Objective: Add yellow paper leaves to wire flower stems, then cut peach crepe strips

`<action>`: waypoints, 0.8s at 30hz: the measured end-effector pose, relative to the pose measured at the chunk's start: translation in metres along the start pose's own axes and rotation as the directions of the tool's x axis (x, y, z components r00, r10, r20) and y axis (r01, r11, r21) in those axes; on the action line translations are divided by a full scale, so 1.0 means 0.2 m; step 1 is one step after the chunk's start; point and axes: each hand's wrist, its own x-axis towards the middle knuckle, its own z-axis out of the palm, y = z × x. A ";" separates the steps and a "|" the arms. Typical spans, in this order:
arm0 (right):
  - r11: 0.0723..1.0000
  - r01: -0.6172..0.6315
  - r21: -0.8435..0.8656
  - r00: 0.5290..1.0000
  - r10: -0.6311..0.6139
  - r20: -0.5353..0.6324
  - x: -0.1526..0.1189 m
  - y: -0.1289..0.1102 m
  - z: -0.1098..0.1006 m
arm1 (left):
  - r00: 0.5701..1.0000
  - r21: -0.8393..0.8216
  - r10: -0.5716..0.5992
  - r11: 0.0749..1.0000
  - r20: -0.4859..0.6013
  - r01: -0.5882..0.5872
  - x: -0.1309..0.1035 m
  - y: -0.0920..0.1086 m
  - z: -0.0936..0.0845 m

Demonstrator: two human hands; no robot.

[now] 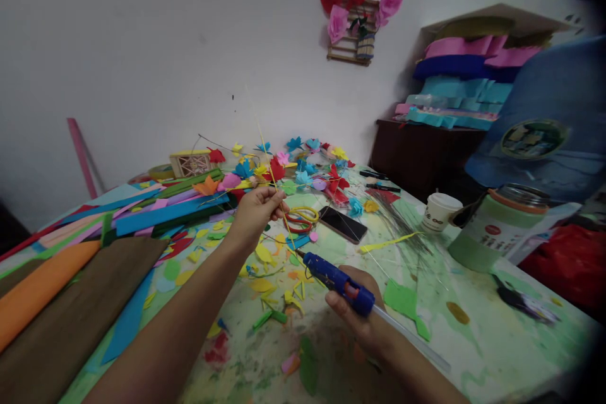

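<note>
My left hand (259,209) is closed, its thumb and fingers pinching a thin yellow strip (262,132). The strip runs upward from the fingers and also down toward the glue gun. In my right hand (362,309) is a blue hot glue gun (338,281), with a long clear glue stick (411,339) sticking out of its back. The gun's nozzle points up and left, close to the lower part of the strip; whether they touch I cannot tell. Beyond the nozzle, red and yellow loops (302,219) lie beside a dark phone (343,225).
Paper flowers (303,170) pile up at the back. Coloured paper strips (170,211) and brown paper rolls (104,303) cover the left. Thin wires (402,224), a paper cup (441,211), a green jar (497,227) and scissors (523,300) lie or stand right. Yellow scraps (265,255) are scattered centrally.
</note>
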 end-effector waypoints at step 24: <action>1.000 -0.023 0.009 0.992 0.022 0.127 0.05 -0.04 0.00 | 1.000 -0.030 0.007 1.000 -0.020 -0.007 0.01 0.00 -0.01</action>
